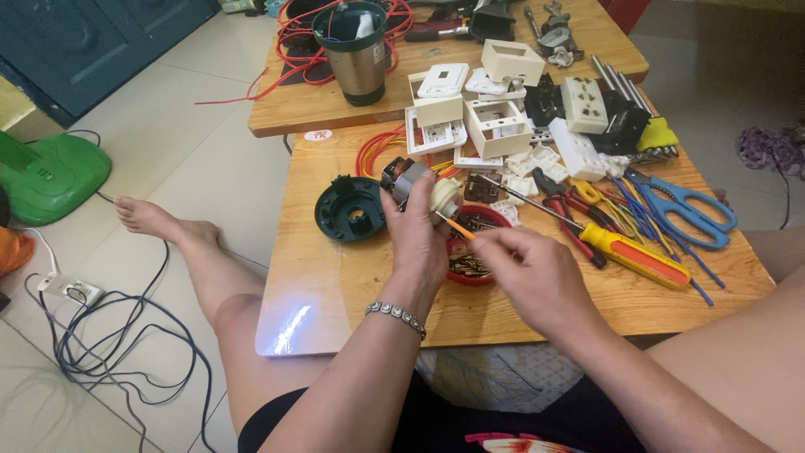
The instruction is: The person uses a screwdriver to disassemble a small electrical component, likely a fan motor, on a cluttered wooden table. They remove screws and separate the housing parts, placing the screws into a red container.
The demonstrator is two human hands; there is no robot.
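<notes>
We see the left hand [417,228] gripping the small motor [419,186]; the right hand [528,270] pinches an orange-handled tool [457,226], tip angled up-left toward it.

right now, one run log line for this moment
left hand: holds small motor | right hand: holds orange-tipped tool to motor | below: red dish | near: dark green base

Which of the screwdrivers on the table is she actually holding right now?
The thin one with the slim orange handle, pinched in the right hand. The bigger orange-and-yellow-handled screwdriver lies loose on the table, untouched.
</notes>
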